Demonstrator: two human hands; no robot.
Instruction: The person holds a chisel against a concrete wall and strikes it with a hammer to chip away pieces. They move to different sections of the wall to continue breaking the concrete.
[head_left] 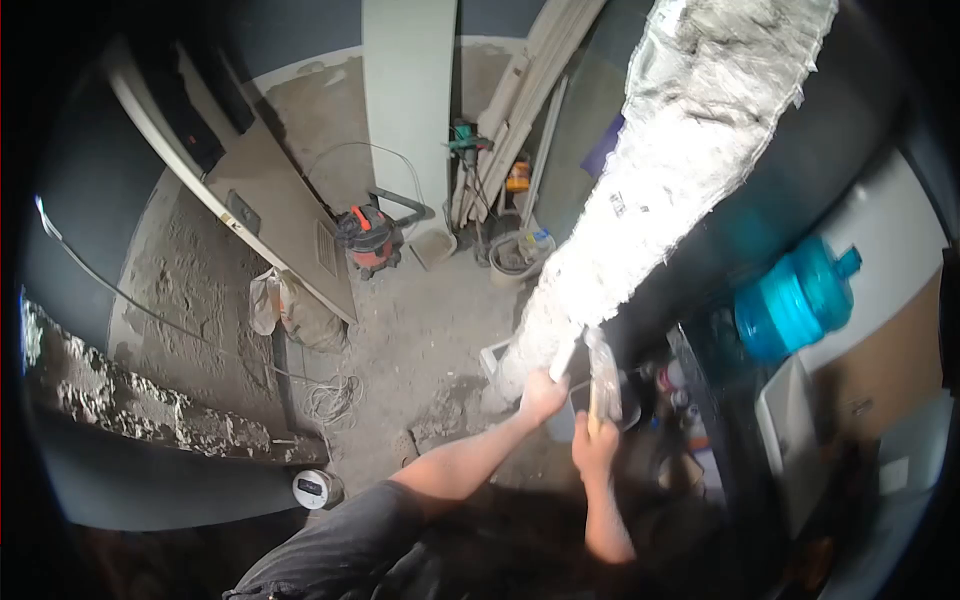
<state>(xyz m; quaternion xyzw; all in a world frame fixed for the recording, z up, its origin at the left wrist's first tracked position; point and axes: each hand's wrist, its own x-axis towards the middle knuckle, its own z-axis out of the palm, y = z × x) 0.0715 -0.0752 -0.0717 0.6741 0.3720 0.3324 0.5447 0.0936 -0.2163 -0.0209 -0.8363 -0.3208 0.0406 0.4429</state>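
Observation:
A long, rough white column with jagged edges runs from the top right down to the middle of the view. At its lower end, my left hand is closed around a white, flat-looking handle or strip pointing up at the column. Beside it on the right, my right hand grips a tool with a pale yellow handle. The upper part of that tool is blurred and shiny, with its tip close to the column's edge; its exact kind I cannot tell.
A red and black shop vacuum, an upright green mixer drill and a bucket stand on the dusty floor ahead. A blue water jug is on the right. At left are a filled sack, a coiled cable and a small white-lidded bucket.

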